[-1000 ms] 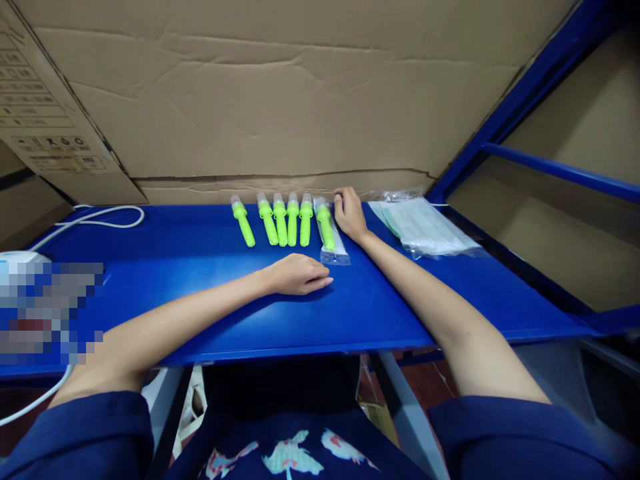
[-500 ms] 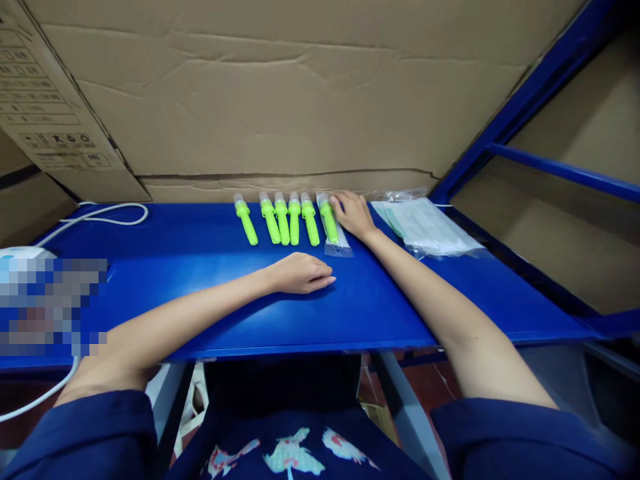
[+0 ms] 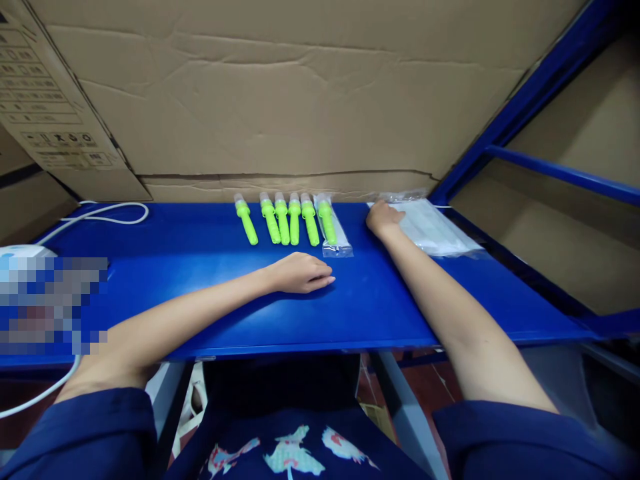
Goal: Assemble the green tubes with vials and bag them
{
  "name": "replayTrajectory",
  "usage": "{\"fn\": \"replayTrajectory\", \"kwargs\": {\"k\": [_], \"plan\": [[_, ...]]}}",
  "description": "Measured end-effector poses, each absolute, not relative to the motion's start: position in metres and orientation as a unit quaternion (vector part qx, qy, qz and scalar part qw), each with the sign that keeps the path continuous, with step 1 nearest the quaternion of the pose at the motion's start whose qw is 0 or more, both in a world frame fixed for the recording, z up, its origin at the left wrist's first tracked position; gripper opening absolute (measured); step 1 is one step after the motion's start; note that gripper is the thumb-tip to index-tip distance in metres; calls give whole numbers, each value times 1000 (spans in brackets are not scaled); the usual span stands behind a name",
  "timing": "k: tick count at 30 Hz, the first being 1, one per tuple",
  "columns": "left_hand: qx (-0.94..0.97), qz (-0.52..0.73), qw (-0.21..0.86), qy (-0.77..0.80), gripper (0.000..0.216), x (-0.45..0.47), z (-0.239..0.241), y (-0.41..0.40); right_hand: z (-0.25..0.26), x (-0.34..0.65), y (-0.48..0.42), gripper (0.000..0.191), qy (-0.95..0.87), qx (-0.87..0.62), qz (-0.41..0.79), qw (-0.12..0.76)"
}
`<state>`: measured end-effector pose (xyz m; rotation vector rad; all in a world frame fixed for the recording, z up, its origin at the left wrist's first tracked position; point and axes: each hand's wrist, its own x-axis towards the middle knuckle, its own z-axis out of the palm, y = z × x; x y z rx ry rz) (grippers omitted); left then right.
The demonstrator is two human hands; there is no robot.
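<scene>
My left hand [image 3: 303, 273] rests on the blue table [image 3: 240, 307], fingers curled together, with nothing visible in it. My right hand [image 3: 384, 217] is at the left end of a pile of clear plastic packets [image 3: 435, 230] with whitish contents. Its fingers are curled over the near-left edge, the thumb lying across the top packet; the fingertips are partly hidden. Between the hands, towards the back, lie several bright green sticks [image 3: 283, 223] with clear caps, side by side. The rightmost green stick [image 3: 327, 223] lies on or in a clear plastic bag [image 3: 339, 249]; I cannot tell which.
Cardboard [image 3: 280, 100] stands as a wall behind the table. A blue metal frame [image 3: 560, 173] rises at the right. On the left are a white cable [image 3: 120, 208] and a white device [image 3: 25, 252], with a blurred-out patch beside it.
My right hand has moved right, from the rightmost green stick to the packet pile, and its fingers have curled in. That stick and bag have shifted slightly. My left hand has stayed still.
</scene>
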<state>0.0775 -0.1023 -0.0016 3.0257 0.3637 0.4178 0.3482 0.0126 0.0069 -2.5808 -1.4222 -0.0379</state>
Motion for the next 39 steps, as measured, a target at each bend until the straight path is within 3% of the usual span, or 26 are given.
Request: {"fn": "replayTrajectory", "kwargs": {"k": [6, 17, 25, 34, 39], "plan": [[984, 127, 29, 124, 41, 78, -1, -103, 10, 348, 14, 50, -490, -864, -70, 90], [983, 134, 34, 121, 41, 77, -1, -103, 18, 349, 3, 48, -510, -856, -53, 69], [982, 146, 42, 113, 42, 77, -3, -101, 25, 336, -2, 45, -582, -791, -162, 94], [962, 223, 93, 125, 46, 74, -4, -97, 20, 279, -12, 39, -793, -528, -171, 253], [965, 223, 78, 114, 46, 75, -7, -96, 21, 246, -40, 36, -877, -379, -119, 271]]}}
